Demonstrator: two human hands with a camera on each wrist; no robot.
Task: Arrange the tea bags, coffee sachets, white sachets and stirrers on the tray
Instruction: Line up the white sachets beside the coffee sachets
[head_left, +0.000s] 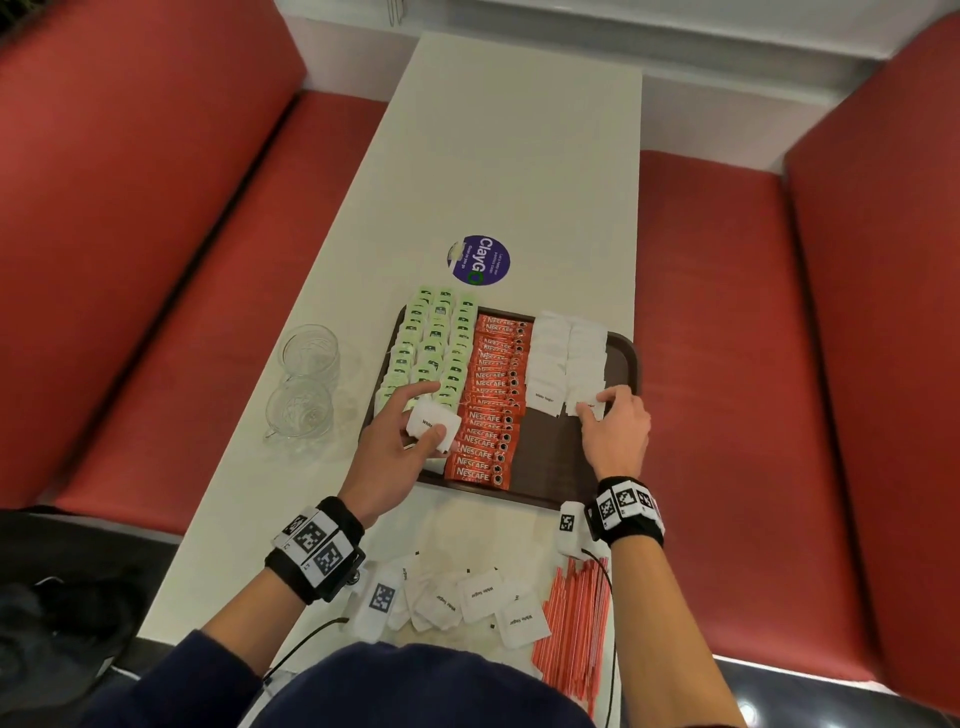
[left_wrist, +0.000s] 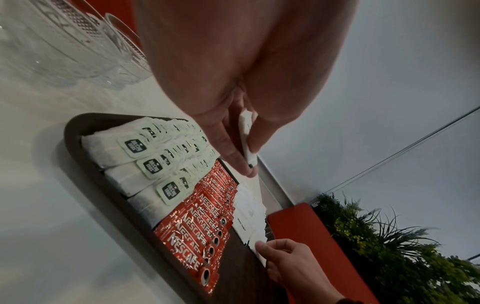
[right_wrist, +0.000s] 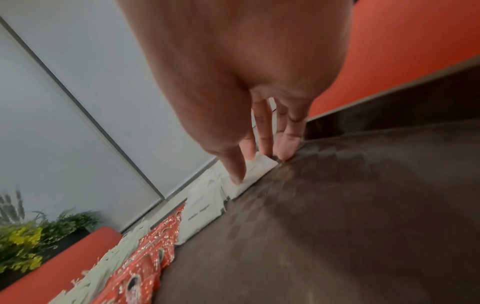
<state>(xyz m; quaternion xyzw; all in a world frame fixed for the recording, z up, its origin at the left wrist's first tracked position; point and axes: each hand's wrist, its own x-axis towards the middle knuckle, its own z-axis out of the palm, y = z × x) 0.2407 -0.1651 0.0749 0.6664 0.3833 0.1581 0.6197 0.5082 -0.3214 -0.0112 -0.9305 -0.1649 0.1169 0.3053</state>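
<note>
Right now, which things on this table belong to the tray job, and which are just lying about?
Job:
tray
tea bags
Nescafe sachets
white sugar sachets
loose sugar sachets
red stirrers
left hand
right hand

Lying about:
two glass cups
ClayGo sticker

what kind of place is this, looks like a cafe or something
Probably a fast-food restaurant or canteen booth: red padded bench seats flank a narrow white table, which carries a "ClayGo" clean-up sticker and a brown serving tray of Nescafe sachets.
</note>
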